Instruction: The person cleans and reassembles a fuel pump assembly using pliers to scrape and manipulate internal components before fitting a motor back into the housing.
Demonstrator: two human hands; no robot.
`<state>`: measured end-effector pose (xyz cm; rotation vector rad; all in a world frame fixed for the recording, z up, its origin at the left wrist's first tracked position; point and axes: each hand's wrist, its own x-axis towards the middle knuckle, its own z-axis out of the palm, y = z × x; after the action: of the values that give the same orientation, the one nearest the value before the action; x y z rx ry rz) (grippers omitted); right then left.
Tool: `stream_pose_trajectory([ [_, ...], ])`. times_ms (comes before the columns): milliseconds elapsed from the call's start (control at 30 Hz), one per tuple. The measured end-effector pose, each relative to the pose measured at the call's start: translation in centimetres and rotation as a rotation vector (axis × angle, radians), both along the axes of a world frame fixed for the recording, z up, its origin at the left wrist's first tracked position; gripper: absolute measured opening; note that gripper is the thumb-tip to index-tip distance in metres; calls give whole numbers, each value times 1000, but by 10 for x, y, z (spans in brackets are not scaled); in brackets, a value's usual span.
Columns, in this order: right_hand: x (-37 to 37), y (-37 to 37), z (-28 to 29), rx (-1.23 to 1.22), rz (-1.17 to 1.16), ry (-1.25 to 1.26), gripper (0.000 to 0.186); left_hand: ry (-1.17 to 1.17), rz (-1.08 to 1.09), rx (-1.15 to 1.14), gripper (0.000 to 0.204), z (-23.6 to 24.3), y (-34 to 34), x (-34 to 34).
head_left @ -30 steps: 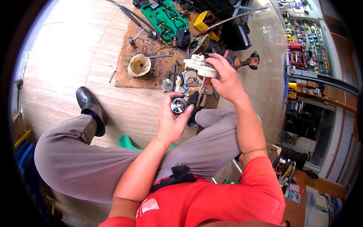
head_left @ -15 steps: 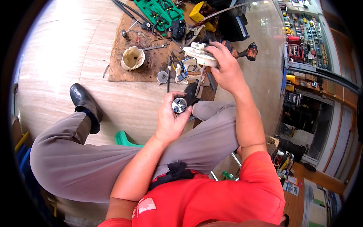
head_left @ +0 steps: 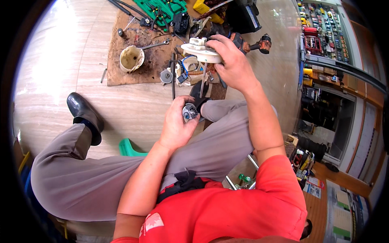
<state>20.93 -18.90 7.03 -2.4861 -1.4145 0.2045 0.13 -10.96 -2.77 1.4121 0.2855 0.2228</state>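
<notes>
My left hand (head_left: 175,126) wraps round a small grey cylindrical fuel pump (head_left: 189,111), whose end with a connector socket and a blue-ringed port faces up. Higher up, my right hand (head_left: 237,67) grips the right edge of a round white plastic flange (head_left: 204,55), fingers on top and thumb below. From the flange's underside a thin metal rod (head_left: 203,79) points down towards my shoe. Below and beside the flange lie a white plastic part with blue and black wires (head_left: 189,65) and a small round grey part (head_left: 165,76). The pump and flange are apart.
A stained cardboard sheet (head_left: 114,73) on the floor bears a cream plastic cup (head_left: 131,59), a wrench (head_left: 156,44) and a green tool case (head_left: 156,10). An orange and black cordless drill (head_left: 253,43) lies right of my right hand. A green plastic piece (head_left: 131,148) stands near my thigh.
The view has shifted, so the surroundings sit slightly further left and up. Both hands keep their holds; the flange looks a little more level, and the pump has turned slightly in my left hand.
</notes>
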Motion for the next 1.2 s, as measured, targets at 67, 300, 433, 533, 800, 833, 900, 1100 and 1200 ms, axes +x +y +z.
stream_pose_trajectory([
  [67,1,-1,-2,2,16,-14,52,-9,-17,6,40,-2,-1,1],
  [300,2,0,-3,-2,23,-18,52,-35,-54,44,43,-5,-1,1],
  [433,2,0,-2,14,38,-26,51,-37,-58,46,43,-4,0,1],
  [533,1,0,-3,9,31,-19,51,-36,-59,34,43,-5,0,1],
  [800,-1,1,0,16,23,-8,50,-60,-73,19,43,-1,3,3],
  [833,-1,2,1,14,17,-5,49,-62,-70,12,43,-1,3,3],
  [900,-1,2,1,13,14,-3,49,-64,-64,-3,43,-1,3,3],
  [1100,-2,1,1,0,-3,34,53,-63,-61,-11,44,-1,3,3],
  [1200,-2,1,1,-1,-3,39,53,-52,-66,-30,44,-1,2,2],
])
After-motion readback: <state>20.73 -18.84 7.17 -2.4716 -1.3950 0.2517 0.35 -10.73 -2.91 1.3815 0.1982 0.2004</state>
